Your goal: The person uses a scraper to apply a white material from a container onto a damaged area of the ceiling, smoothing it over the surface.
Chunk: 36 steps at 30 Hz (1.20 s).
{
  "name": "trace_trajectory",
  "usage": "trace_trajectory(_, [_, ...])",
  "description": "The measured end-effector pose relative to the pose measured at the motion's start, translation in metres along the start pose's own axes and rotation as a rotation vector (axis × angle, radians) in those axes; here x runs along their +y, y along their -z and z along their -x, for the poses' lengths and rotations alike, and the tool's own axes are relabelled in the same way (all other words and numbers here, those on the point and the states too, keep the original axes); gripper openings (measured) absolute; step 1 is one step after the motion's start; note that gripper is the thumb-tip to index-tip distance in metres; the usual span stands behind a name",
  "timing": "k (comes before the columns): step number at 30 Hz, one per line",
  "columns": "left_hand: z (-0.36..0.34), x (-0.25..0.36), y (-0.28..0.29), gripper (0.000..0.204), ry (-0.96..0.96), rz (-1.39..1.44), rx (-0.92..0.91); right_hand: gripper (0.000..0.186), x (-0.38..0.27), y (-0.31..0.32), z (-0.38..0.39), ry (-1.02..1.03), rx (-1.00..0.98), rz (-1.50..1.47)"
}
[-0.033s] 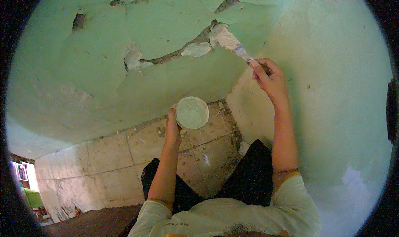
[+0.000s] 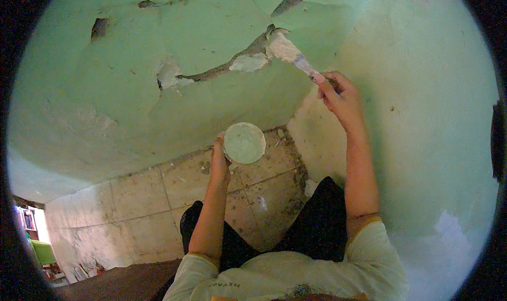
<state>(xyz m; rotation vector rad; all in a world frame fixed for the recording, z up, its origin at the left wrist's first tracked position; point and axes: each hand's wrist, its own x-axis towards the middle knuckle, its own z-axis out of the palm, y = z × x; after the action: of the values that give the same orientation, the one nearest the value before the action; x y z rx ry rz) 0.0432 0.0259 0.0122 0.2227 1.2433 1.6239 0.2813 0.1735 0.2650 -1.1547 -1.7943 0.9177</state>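
A putty knife [image 2: 305, 64] with whitish filler on its blade lies against the green wall [image 2: 200, 111], at the right end of a long crack [image 2: 222, 69]. My right hand [image 2: 341, 96] is closed on its handle, fingers pinching it from the side. Pale filler patches [image 2: 249, 63] sit along the crack, left of the blade. Lower down, my left hand [image 2: 219, 158] grips a round tub [image 2: 244, 143] by its left side. The tub's pale green contents face up. Most of the left fingers are hidden behind and under it.
Smaller holes [image 2: 99, 29] and a chipped gap [image 2: 288, 2] mark the wall higher up. A second wall [image 2: 422, 116] meets it at a corner on the right. Below is a dirty tiled floor [image 2: 142, 216] with crumbs of debris. A brown surface [image 2: 121, 281] lies lower left.
My right hand and the putty knife have shifted very slightly left along the wall. The left hand and the tub have stayed in place.
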Motion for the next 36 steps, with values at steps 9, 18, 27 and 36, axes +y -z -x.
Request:
trace_trajectory(9, [0.008,0.002,0.003,0.072,-0.062,0.01,-0.04,0.026,0.014,0.008,0.01,-0.053,0.06,-0.033])
trace_trajectory(18, [0.001,0.001,0.009,0.068,-0.037,0.028,-0.025,0.025,0.037,-0.014,0.017,-0.008,0.085,-0.013])
trace_trajectory(27, [-0.003,-0.001,0.01,0.067,-0.042,0.035,0.002,0.018,0.047,-0.017,0.026,-0.083,0.072,-0.162])
trace_trajectory(36, [0.006,0.007,-0.001,0.07,-0.012,0.038,-0.035,0.021,0.086,-0.016,-0.017,0.171,-0.057,-0.087])
